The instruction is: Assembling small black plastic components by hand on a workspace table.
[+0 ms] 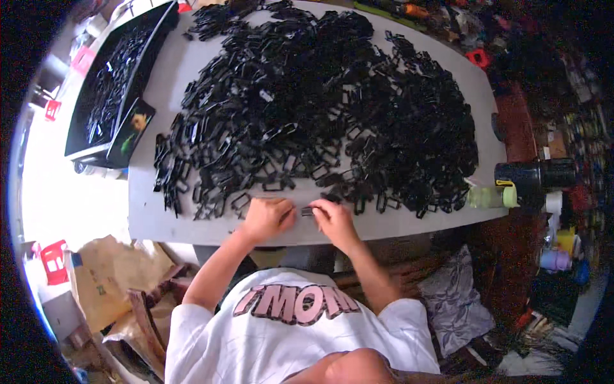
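A great heap of small black rectangular frame pieces [307, 83] covers most of the grey table [167, 214]. Close to the near edge, my left hand [270, 217] has its fingers curled closed; whatever is in them is hidden. Just to its right, my right hand [334, 224] pinches a small black piece [307, 211] between thumb and fingers. That piece sticks out toward my left hand, with a narrow gap between. Loose frame pieces lie right beyond both hands.
A black bin [118, 83] holding many small black parts stands at the table's left. A pale green bottle [492, 196] lies at the right edge. Below left is a brown paper bag [121, 275]; a grey patterned cushion [457, 301] sits at lower right.
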The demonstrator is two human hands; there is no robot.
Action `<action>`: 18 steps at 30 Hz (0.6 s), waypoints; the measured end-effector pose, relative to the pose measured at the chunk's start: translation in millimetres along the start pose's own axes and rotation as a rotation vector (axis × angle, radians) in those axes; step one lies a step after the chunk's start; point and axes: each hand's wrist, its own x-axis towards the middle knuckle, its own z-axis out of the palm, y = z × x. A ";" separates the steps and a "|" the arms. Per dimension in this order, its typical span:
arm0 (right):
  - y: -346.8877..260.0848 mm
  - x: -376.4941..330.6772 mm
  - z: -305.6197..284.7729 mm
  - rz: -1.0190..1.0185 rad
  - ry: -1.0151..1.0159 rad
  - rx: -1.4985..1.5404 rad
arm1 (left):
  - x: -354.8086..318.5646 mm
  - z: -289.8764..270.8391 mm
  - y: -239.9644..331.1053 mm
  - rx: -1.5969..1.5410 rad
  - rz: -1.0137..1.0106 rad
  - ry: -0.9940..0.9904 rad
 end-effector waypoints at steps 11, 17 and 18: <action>-47.0 29.3 37.5 -0.155 0.390 -0.467 | -100.3 -16.9 16.6 0.081 0.050 0.169; -32.3 38.0 42.4 -0.172 0.452 -0.568 | -117.7 -51.8 -0.6 0.115 -0.097 0.321; -30.9 34.9 40.1 -0.170 0.501 -0.538 | -117.3 -60.7 -4.2 0.119 -0.165 0.413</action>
